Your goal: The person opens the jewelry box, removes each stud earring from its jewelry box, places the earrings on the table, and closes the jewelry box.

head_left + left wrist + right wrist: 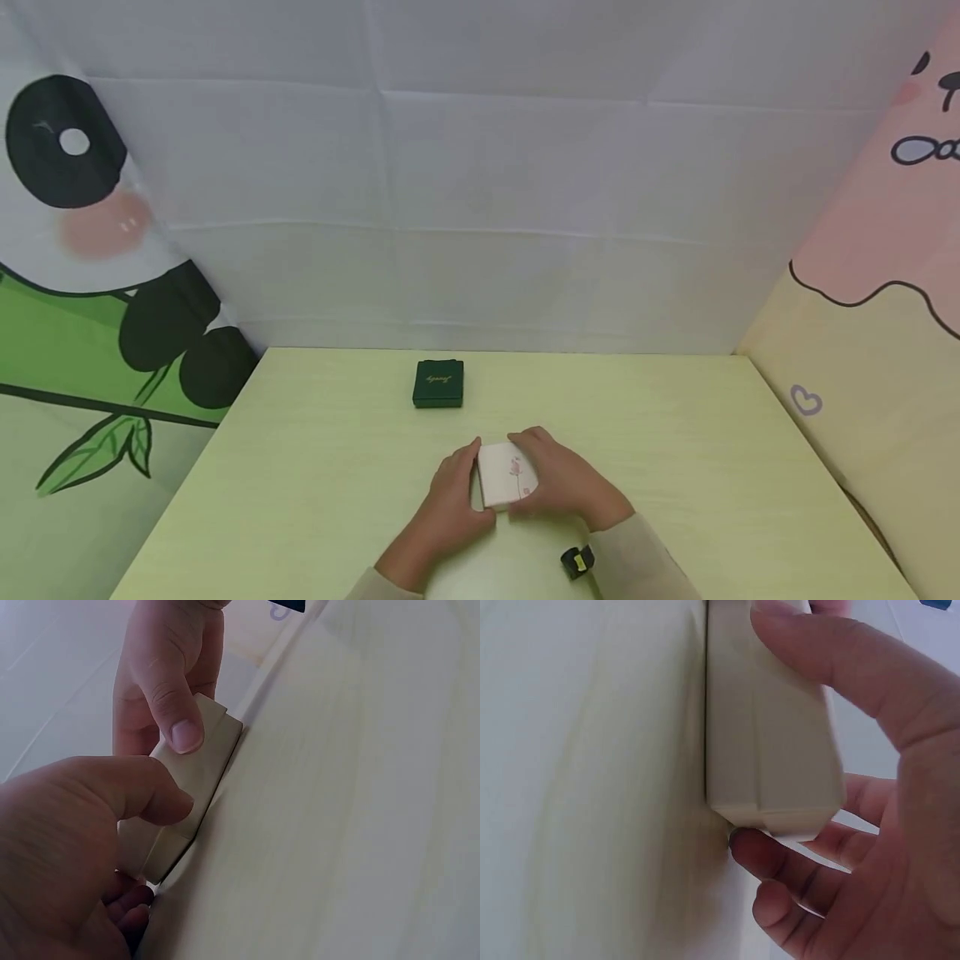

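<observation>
A small white box (495, 473) with a pink flower drawn on its top is at the table's front middle, between the two hands. The left hand (452, 506) holds its left side, thumb at the near corner. From the right, the right hand (564, 479) grips it, fingers at the far edge and thumb at the near one. In the left wrist view, the left thumb lies on the side of the box (214, 761), with the right thumb farther along. A seam runs along the side of the box (780, 750) in the right wrist view; some fingertips are hidden.
Farther back on the pale yellow table (637, 417) lies a dark green box (438, 385) with gold lettering. A small black object (577, 562) with a yellow-green patch is beside the right sleeve. Behind the table hangs a white cloth (495, 167); printed panels flank it.
</observation>
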The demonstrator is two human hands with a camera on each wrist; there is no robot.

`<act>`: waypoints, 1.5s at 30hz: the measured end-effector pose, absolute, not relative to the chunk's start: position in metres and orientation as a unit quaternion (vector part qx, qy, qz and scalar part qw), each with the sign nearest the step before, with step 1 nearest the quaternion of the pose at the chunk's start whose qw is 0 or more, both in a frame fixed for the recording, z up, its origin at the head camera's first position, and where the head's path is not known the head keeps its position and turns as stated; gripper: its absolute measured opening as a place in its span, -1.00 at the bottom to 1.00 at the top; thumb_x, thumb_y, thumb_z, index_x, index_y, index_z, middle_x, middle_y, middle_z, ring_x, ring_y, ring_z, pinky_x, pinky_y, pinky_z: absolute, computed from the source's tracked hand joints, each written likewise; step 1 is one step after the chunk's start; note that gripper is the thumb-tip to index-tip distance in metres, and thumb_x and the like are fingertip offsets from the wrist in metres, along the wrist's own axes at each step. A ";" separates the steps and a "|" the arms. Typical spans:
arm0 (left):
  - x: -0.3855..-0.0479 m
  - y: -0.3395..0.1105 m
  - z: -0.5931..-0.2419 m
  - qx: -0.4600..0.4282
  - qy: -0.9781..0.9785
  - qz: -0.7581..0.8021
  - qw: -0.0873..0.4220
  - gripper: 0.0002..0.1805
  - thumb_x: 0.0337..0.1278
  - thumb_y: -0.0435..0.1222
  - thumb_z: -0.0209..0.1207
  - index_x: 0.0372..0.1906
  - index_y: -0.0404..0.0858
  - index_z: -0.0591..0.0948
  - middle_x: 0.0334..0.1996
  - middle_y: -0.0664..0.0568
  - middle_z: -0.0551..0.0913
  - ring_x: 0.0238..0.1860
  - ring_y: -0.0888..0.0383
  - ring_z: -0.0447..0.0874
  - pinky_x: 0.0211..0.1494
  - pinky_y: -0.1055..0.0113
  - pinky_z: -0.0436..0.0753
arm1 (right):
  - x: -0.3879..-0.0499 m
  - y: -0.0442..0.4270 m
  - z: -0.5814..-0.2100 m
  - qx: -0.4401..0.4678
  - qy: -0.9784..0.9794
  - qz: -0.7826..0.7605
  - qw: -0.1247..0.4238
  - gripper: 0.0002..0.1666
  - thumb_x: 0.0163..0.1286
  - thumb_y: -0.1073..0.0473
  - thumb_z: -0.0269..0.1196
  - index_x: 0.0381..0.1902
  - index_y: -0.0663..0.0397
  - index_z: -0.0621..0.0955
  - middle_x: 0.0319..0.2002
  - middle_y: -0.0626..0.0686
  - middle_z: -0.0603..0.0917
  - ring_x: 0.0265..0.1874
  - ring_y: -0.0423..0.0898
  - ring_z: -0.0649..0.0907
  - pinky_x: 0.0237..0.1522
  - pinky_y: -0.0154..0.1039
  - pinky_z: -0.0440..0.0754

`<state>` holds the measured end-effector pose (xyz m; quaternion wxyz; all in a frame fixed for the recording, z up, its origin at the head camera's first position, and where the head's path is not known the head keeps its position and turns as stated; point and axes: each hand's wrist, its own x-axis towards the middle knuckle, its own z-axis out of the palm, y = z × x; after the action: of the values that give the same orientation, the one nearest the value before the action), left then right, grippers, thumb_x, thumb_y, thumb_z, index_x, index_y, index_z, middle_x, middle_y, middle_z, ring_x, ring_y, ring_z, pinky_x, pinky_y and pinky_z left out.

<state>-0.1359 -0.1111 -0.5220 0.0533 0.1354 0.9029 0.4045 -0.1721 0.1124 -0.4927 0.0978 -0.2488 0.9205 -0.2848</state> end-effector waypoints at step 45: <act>-0.130 -0.118 -0.526 0.158 0.916 0.369 0.023 0.18 -0.15 -0.16 0.51 0.58 -0.42 0.13 0.38 -0.25 0.40 0.37 -0.23 0.35 0.41 -0.19 0.31 | -0.156 0.093 -0.488 -0.264 0.922 -0.274 0.076 0.07 -0.10 -0.22 0.66 0.36 -0.08 0.50 0.11 -0.18 0.53 -0.18 -0.26 0.53 -0.09 -0.26 0.57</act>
<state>-0.1300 -0.1176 -0.5260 0.0233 0.1577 0.9158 0.3687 -0.1562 0.0929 -0.4883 0.0757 -0.2638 0.9217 -0.2741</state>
